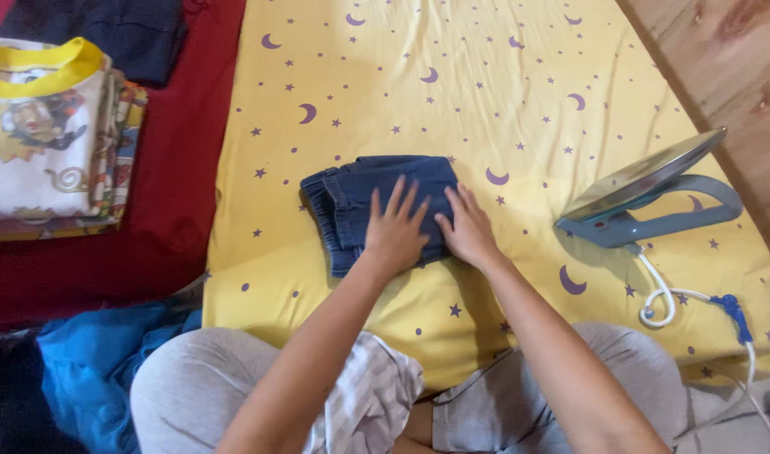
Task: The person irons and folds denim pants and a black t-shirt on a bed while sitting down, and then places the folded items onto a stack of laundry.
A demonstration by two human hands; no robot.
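A small pair of dark blue denim shorts (351, 197) lies folded on a yellow sheet (418, 76) printed with purple moons and stars. My left hand (395, 231) rests flat on the folded denim, fingers spread. Beside it, my right hand (467, 229) presses on the right edge of the same garment, fingers apart. Neither hand grips anything; both palms lie on the cloth.
A grey clothes iron (645, 197) stands tipped on its heel at the right, its white cord (679, 298) trailing toward me. A stack of folded clothes (52, 134) sits on a red cloth at the left. Blue fabric (99, 361) lies by my left knee.
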